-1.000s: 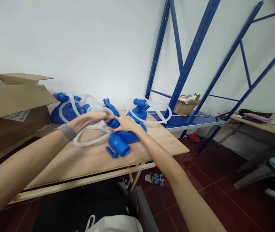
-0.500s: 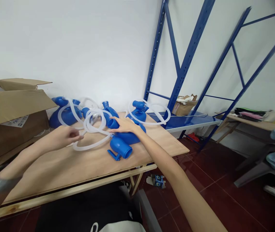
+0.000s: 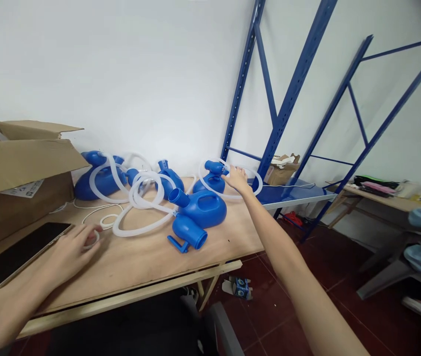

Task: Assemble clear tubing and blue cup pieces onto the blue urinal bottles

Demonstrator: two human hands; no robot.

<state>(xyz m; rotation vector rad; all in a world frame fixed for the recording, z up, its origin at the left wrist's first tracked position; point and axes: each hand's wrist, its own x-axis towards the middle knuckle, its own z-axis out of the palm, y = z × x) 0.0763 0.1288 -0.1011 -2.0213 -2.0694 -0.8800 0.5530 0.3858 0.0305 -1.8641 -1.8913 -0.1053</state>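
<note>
My right hand (image 3: 237,178) is at the far right blue urinal bottle (image 3: 212,184), its fingers apart over the clear tube (image 3: 258,183) beside the blue nozzle (image 3: 214,167). Whether the fingertips touch the tube I cannot tell. On the table at the left rests my left hand (image 3: 74,247), fingers loosely bent and apart, by a thin white cable (image 3: 108,221) and a dark phone (image 3: 18,254). In the middle stands another blue urinal bottle (image 3: 208,210). Its nozzle with a cap (image 3: 190,232) lies in front, joined to a coiled clear tube (image 3: 142,230).
More blue bottles (image 3: 97,184) with tubes stand along the wall. An open cardboard box (image 3: 21,163) takes up the table's left side. Blue shelving (image 3: 288,94) stands to the right, with a small carton (image 3: 282,170) on its lower shelf. The wooden table's front edge (image 3: 132,299) is close to me.
My right hand has left the middle bottle and moved right and away to the far right one. My left hand has come down and left to the table, uncovering the phone.
</note>
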